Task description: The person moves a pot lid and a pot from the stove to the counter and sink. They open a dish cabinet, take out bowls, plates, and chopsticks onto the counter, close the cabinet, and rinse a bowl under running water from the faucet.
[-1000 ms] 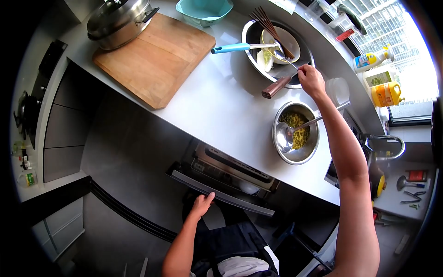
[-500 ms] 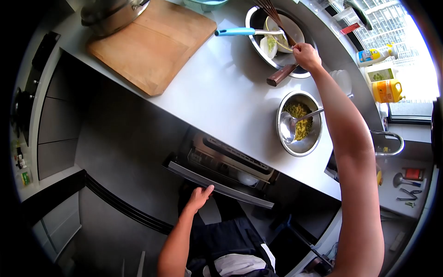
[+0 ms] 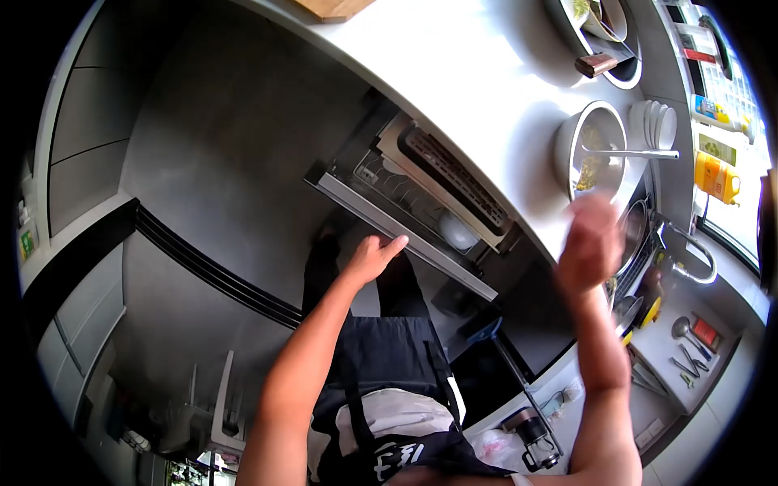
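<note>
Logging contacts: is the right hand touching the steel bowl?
Cannot tell: in the head view, the right hand blurs against the steel bowl, masking any gap.

Kitchen; faucet (image 3: 703, 250), bowl (image 3: 565, 148), dish drawer (image 3: 356, 202) (pulled open)

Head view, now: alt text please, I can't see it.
A person's left hand is at the front edge of an open drawer, while the blurred right hand is near a metal bowl on the counter. A ladle leans in the bowl; whether the right hand holds anything is unclear.
</note>
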The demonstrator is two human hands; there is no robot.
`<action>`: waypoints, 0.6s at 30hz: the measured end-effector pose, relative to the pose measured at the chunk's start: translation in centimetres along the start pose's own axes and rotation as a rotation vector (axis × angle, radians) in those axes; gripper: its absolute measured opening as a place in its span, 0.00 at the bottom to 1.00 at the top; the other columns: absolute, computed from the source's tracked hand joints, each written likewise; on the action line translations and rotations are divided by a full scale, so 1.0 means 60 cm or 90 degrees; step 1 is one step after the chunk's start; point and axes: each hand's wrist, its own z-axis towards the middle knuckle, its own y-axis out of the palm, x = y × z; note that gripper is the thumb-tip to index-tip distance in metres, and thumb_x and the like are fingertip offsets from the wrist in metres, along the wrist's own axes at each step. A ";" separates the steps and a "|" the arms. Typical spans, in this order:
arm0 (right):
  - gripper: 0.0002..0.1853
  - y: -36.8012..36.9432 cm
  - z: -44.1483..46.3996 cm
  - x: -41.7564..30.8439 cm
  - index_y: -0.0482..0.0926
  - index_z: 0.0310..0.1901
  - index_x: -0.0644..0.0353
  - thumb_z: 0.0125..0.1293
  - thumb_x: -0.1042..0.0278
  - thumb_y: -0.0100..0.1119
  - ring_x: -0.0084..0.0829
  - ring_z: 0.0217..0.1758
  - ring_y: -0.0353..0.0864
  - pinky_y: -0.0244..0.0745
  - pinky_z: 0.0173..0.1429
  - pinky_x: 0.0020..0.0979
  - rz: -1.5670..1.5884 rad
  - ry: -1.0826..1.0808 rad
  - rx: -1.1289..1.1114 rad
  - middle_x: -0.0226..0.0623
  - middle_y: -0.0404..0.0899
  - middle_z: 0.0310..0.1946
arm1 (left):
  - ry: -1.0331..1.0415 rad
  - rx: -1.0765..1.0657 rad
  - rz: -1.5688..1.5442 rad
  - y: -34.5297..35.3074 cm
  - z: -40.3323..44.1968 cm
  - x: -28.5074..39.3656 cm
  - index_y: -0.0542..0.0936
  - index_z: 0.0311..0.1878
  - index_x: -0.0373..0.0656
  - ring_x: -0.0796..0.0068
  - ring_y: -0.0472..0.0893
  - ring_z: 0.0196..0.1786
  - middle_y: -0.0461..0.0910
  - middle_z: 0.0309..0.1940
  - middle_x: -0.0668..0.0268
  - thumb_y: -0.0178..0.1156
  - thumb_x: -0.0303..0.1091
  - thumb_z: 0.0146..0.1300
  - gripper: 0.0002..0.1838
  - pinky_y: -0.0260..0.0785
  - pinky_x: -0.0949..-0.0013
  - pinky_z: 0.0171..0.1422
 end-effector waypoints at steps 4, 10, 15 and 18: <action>0.12 0.095 -0.121 -0.100 0.81 0.41 0.61 0.56 0.81 0.54 0.41 0.38 0.82 0.78 0.43 0.36 0.201 0.307 -0.454 0.45 0.81 0.33 | 0.056 0.004 -0.026 0.005 0.002 0.008 0.79 0.33 0.32 0.65 0.79 0.31 0.79 0.23 0.58 0.55 0.64 0.64 0.35 0.70 0.62 0.42; 0.17 0.259 -0.283 -0.013 0.79 0.51 0.62 0.65 0.63 0.52 0.52 0.49 0.80 0.75 0.55 0.45 0.109 0.628 -0.550 0.53 0.81 0.46 | 0.069 0.008 0.014 -0.008 0.006 0.008 0.81 0.35 0.31 0.62 0.82 0.35 0.80 0.25 0.51 0.55 0.67 0.62 0.37 0.71 0.57 0.44; 0.23 0.274 -0.287 0.005 0.77 0.57 0.62 0.62 0.61 0.54 0.54 0.59 0.76 0.70 0.64 0.43 0.097 0.659 -0.502 0.55 0.77 0.55 | -0.039 -0.100 0.010 -0.011 0.009 0.002 0.81 0.46 0.33 0.70 0.83 0.42 0.83 0.37 0.60 0.59 0.63 0.63 0.34 0.75 0.68 0.46; 0.25 0.279 -0.304 0.018 0.75 0.59 0.64 0.62 0.62 0.54 0.54 0.61 0.74 0.69 0.66 0.43 0.068 0.602 -0.466 0.57 0.75 0.56 | -0.037 -0.110 -0.023 -0.014 0.008 0.007 0.80 0.49 0.30 0.68 0.83 0.46 0.83 0.41 0.58 0.59 0.63 0.63 0.36 0.76 0.66 0.48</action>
